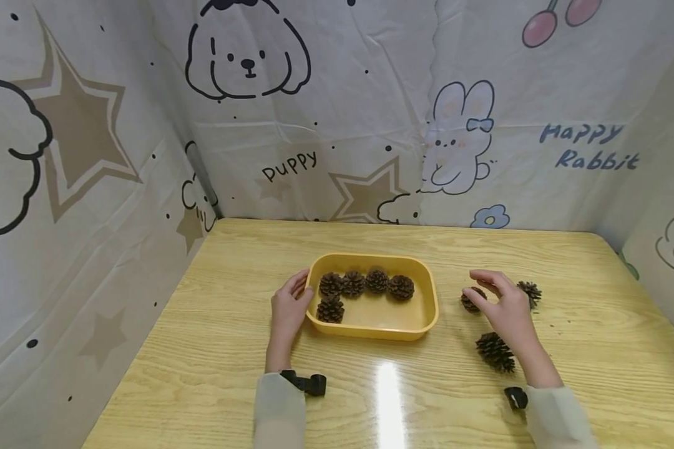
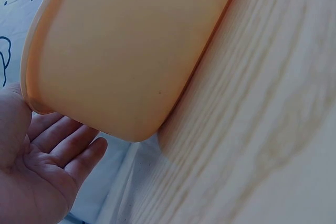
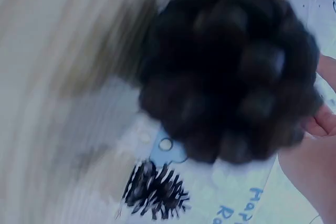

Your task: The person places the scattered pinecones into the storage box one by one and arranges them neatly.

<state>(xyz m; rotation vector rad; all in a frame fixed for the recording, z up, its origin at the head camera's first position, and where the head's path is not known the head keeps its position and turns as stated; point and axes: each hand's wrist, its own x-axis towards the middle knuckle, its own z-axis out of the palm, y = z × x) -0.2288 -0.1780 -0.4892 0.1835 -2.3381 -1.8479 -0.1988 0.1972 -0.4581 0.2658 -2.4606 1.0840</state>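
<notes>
A yellow plastic tray [image 1: 382, 333] stands on the table with several brown pine cones [image 1: 377, 281] in it, a row along the back and one at the front left. My left hand [image 1: 290, 305] holds the tray's left end, thumb at the rim and fingers against the outer wall. In the left wrist view the tray wall [image 2: 131, 51] hides part of those fingers. My right hand [image 1: 505, 308] hovers right of the tray, thumb and fingers parted, over a small pine cone [image 1: 473, 300]. A larger pine cone [image 1: 495, 352] lies below that wrist and fills much of the right wrist view.
Another pine cone [image 1: 530, 293] lies just beyond my right hand, partly hidden by it. The wooden table [image 1: 213, 374] meets a printed cloth backdrop [image 1: 365, 125] at the back and sides. Small dark crumbs lie on the table at the right.
</notes>
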